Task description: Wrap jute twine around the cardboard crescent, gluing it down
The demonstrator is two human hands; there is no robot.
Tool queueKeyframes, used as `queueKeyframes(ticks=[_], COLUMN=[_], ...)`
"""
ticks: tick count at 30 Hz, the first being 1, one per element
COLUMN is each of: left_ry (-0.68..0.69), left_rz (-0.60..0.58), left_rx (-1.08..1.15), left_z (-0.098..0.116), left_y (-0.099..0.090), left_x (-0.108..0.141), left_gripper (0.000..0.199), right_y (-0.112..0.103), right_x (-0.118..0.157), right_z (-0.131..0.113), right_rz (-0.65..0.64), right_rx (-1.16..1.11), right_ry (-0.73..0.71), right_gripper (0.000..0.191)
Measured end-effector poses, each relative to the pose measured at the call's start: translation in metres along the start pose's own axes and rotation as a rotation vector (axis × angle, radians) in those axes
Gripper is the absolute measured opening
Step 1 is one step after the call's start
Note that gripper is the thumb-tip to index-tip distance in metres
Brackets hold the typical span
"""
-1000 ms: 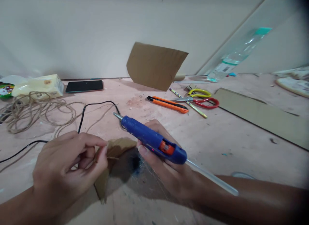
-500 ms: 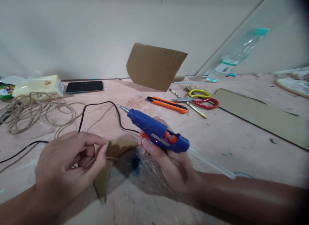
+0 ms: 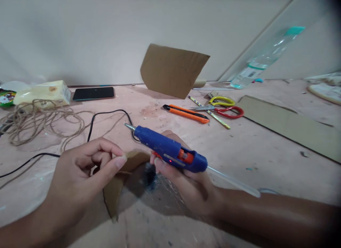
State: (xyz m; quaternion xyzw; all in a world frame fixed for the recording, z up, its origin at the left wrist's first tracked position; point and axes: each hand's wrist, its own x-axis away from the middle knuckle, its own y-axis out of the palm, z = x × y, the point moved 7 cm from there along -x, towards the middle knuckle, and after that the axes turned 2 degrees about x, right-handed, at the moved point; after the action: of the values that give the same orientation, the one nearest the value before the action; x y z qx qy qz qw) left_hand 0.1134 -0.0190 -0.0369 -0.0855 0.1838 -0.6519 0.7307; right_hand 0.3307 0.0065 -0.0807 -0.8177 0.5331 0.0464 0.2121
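Note:
My right hand (image 3: 183,173) is wrapped round a blue glue gun (image 3: 160,143), its metal nozzle pointing left and a clear glue stick (image 3: 234,182) sticking out of its back. A small red light glows on the gun's side. At the left, my left hand (image 3: 87,170) is closed, thumb and forefinger pressed together at the edge of a curved brown cardboard piece (image 3: 113,196). A bit of twine shows beside the thumb. Whatever lies between the fingertips is too small to make out. The nozzle hangs above and just right of the left fingertips.
Tangled twine (image 3: 39,123), a tissue pack (image 3: 45,93) and a phone (image 3: 93,93) lie at the left. Behind are a cardboard sheet (image 3: 173,70), an orange cutter (image 3: 186,113), scissors (image 3: 226,111) and a pencil (image 3: 218,119). Rightward stand a bottle (image 3: 266,59) and long cardboard (image 3: 287,127).
The glue gun has moved left and slightly down, bringing its nozzle nearer the left hand. My left hand has shifted a little right, its thumb and forefinger now over the cardboard edge.

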Motion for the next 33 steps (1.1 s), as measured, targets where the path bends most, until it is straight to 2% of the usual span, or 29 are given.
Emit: queueKeyframes(ticks=[4, 8, 14, 20, 25, 33], left_ry=[-0.038, -0.098, -0.214, -0.292, -0.237, -0.291], left_rz=[-0.017, -0.048, -0.124, -0.208, -0.14, -0.116], left_rx=[0.068, 0.109, 0.224, 0.312, 0.336, 0.332], left_z=[-0.001, -0.006, -0.02, -0.031, -0.024, -0.034], left_y=[0.004, 0.01, 0.017, 0.026, 0.026, 0.021], left_x=[0.006, 0.01, 0.022, 0.031, 0.022, 0.029], left_gripper=[0.022, 0.022, 0.028, 0.041, 0.029, 0.032], right_y=[0.001, 0.006, 0.011, 0.011, 0.011, 0.012], right_x=[-0.004, -0.005, -0.003, -0.004, -0.004, -0.003], right_z=[-0.018, -0.024, -0.026, -0.028, -0.029, -0.029], right_rz=[-0.019, -0.006, -0.01, -0.049, -0.07, -0.041], right_rx=[0.01, 0.02, 0.06, 0.12, 0.134, 0.108], right_ry=[-0.107, -0.12, -0.22, -0.273, -0.348, -0.257], right_gripper=[0.007, 0.002, 0.017, 0.019, 0.023, 0.018])
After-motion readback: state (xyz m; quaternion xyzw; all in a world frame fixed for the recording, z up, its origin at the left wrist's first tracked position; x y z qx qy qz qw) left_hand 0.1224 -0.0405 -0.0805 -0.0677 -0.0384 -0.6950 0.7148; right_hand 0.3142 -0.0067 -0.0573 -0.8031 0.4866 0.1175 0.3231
